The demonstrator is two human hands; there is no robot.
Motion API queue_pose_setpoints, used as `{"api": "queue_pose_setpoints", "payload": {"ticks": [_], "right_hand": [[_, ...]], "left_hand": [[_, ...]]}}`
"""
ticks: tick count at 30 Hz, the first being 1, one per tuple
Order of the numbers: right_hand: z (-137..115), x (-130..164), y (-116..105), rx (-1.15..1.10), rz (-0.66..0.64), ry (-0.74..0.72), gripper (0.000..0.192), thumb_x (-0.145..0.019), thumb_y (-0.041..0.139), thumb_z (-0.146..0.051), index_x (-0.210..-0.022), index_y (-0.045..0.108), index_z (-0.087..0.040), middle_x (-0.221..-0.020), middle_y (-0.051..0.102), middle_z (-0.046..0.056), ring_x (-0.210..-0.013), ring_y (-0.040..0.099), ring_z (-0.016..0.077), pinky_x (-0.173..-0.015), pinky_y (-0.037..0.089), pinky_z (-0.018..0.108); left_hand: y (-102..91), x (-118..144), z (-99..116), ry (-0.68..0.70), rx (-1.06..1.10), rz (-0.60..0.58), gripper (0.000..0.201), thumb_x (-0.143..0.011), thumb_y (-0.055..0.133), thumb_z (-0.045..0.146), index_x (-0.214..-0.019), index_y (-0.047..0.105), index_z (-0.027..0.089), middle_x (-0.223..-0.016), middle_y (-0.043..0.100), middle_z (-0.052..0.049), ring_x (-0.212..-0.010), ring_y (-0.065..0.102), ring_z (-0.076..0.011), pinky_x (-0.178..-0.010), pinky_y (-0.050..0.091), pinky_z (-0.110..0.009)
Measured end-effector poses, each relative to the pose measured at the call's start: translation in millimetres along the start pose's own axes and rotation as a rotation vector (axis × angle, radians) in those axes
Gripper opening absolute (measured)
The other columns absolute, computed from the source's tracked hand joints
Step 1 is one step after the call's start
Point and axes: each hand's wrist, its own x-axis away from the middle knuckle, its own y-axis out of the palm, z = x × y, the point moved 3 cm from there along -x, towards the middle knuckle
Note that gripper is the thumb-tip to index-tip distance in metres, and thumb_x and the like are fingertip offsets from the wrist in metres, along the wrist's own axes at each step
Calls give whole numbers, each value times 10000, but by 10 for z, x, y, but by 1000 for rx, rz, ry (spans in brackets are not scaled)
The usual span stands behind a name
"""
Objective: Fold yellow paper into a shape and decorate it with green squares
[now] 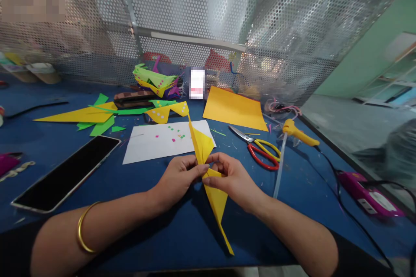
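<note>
Left hand (178,178) and right hand (233,178) both pinch the yellow paper cutout (216,201) near its middle; uneven finger pressure could crease or tear it there.

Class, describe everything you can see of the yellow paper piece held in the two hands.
The yellow paper piece looks plain and creased, with two broad, angular sections and a thin strip at its near end. The left hand and right hand pinch it around its middle. It slants, its far part overlapping the white sheet in view, its near tip pointing toward the wearer. Whether it touches the blue table is unclear.
</note>
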Motion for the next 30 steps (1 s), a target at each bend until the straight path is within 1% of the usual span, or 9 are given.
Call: {"api": "queue_pose_setpoints", "payload": {"ticks": [5,9,11,16,18,20,22,27,30], "right_hand": [[-1,19,27,-36,-29,21,447,-616,842,-360,-943,578,-209,-696,582,-58,-649,541,115,-634,418,277],[-30,28,6,-46,28,43,460,-591,859,-354,-940,602,-199,-774,660,-19,-725,611,144,-704,472,302],[-49,34,-6,-49,52,45,449,-598,851,-351,-940,603,-197,-804,688,-3,-747,639,159,-723,491,318],[-67,42,-27,-70,78,28,444,-598,844,-346,-940,593,-212,-797,703,4,-737,657,177,-706,509,338],[-61,40,-32,-49,83,18,420,-609,835,-332,-934,597,-215,-782,691,-3,-712,643,167,-679,501,327],[-51,37,-39,-12,92,9,387,-628,823,-320,-928,603,-213,-739,662,-20,-668,615,149,-636,478,304],[-42,35,-41,21,91,4,376,-638,819,-314,-932,609,-208,-705,634,-36,-643,592,134,-612,455,286],[-43,35,-28,-15,31,-3,389,-657,822,-353,-953,618,-206,-775,672,-17,-738,631,149,-716,483,314],[-51,37,-35,-47,30,-9,355,-697,796,-383,-945,619,-201,-795,689,-3,-772,646,155,-763,486,330]], "left_hand": [[-10,-1,7,-40,97,17,268,-688,682,401,-685,687,134,-568,513,15,-522,369,-86,-490,259,-232],[-32,-18,4,-38,81,66,316,-707,684,423,-558,588,161,-505,483,26,-495,379,-87,-479,270,-232],[-29,-21,7,-28,52,55,344,-728,672,462,-571,580,170,-510,504,19,-501,409,-98,-483,294,-234],[-36,-13,25,8,40,50,508,-859,487,600,-608,592,171,-590,585,-24,-575,507,-132,-570,408,-261],[-45,-15,27,25,25,58,466,-839,538,580,-618,592,174,-588,578,-13,-568,500,-125,-561,407,-254],[-54,-20,23,40,-15,74,383,-786,636,515,-618,579,176,-561,554,11,-536,466,-107,-526,378,-239],[-60,-23,13,43,-45,84,338,-761,673,453,-607,559,175,-542,531,26,-513,432,-93,-500,349,-229],[-71,-15,-2,25,5,76,302,-757,668,410,-615,567,163,-570,518,19,-540,433,-96,-502,341,-236],[-77,-14,3,10,6,60,297,-756,666,402,-614,567,161,-555,501,24,-531,420,-93,-502,323,-243]]}}
